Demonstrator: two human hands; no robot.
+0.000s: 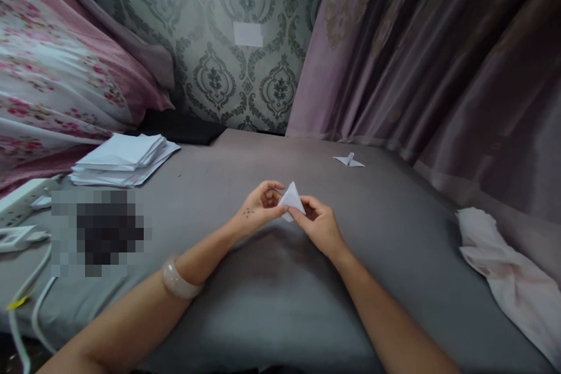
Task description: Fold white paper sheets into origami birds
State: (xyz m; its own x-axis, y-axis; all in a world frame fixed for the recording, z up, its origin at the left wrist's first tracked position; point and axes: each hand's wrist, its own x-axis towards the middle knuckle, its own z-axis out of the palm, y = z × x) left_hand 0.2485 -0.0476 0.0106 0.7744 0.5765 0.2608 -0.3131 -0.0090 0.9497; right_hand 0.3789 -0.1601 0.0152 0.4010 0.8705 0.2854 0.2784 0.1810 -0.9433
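Observation:
A small folded piece of white paper (292, 198), triangular with its point up, is held above the grey sheet between both hands. My left hand (263, 203) pinches its lower left side, thumb in front and the fingers curled behind. My right hand (319, 223) grips the lower right side, its thumb pressed on the front near the left thumb. The fingertips behind the paper are partly hidden. A pale bangle (179, 280) circles my left forearm.
A folded paper figure with spread wings (349, 160) lies at the back right. Stacked white paper (125, 158) sits at the left, near power strips (26, 201) with white cords. Pale cloth (495, 263) lies at right. Curtains (394, 58) hang behind; a blurred dark patch covers the left.

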